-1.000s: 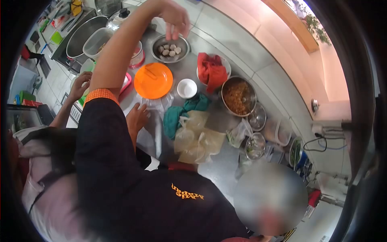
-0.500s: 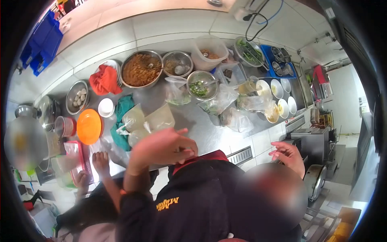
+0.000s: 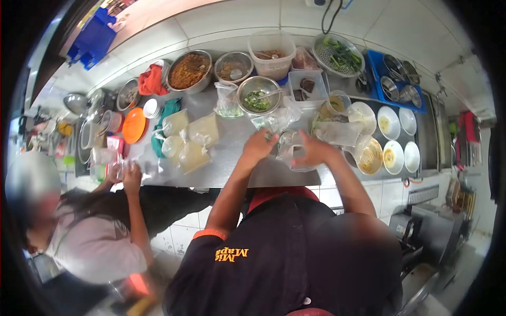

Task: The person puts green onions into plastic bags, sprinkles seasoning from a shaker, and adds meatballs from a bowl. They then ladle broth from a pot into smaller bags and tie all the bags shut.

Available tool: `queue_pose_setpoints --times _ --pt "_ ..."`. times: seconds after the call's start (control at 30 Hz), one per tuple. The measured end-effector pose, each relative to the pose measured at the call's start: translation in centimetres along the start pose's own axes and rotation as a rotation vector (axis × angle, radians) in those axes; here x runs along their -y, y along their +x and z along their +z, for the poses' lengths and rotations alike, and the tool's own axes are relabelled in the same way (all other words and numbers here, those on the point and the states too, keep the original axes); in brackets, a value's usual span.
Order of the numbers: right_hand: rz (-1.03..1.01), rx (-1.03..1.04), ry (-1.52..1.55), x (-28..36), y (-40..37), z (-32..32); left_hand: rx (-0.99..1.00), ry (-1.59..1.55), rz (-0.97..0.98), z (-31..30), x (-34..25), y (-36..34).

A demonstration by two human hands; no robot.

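Note:
My left hand (image 3: 259, 146) is over the steel table, its fingers apart at the left side of a clear plastic bag (image 3: 289, 146). At the bag's other side is my right hand (image 3: 318, 151), slightly blurred, with thumb and fingers spread. What is in this bag I cannot make out. Just behind it lies another clear bag (image 3: 279, 117) with something green. A steel bowl of chopped greens (image 3: 257, 100) with a spoon stands farther back. To the right is a plastic bag (image 3: 337, 132) beside several white bowls (image 3: 390, 155).
Several bags of pale liquid (image 3: 192, 155) lie to the left, near an orange plate (image 3: 135, 125). A co-worker (image 3: 100, 237) handles clear plastic at the far left. Along the wall stand a bowl of brown food (image 3: 188, 73), a colander of greens (image 3: 340, 55) and a blue tray (image 3: 377, 68).
Both my hands have moved forward over the table to the clear bag, from in front of my body. My view has shifted. The co-worker's hands have come together around clear plastic.

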State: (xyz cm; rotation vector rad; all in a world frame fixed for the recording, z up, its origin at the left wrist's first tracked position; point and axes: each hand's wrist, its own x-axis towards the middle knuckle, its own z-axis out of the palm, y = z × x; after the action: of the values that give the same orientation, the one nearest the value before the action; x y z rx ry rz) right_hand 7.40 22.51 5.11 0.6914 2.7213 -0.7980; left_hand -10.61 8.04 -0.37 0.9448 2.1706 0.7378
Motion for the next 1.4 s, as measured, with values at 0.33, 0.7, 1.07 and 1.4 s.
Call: queue_pose_setpoints --times 0.33,0.7,1.07,1.4 --pt "-0.189 -0.034 0.887 0.9 0.1 -1.3 -0.290 -0.345 0.053 4.0 -3.9 -6.8" --pt "-0.090 -0.253 0.369 -0.6 -1.0 -1.9 0.076 -1.657 -0.269 0.6 -3.9 -6.4" --pt "-0.114 -0.150 0.634 -2.2 -1.2 4.3 -0.410 -0.841 -0.003 5.5 -0.7 -7.4" --pt "-0.196 -0.347 0.638 -3.2 -6.6 -2.7 -0.287 -1.031 -0.178 2.2 -0.4 -8.9"
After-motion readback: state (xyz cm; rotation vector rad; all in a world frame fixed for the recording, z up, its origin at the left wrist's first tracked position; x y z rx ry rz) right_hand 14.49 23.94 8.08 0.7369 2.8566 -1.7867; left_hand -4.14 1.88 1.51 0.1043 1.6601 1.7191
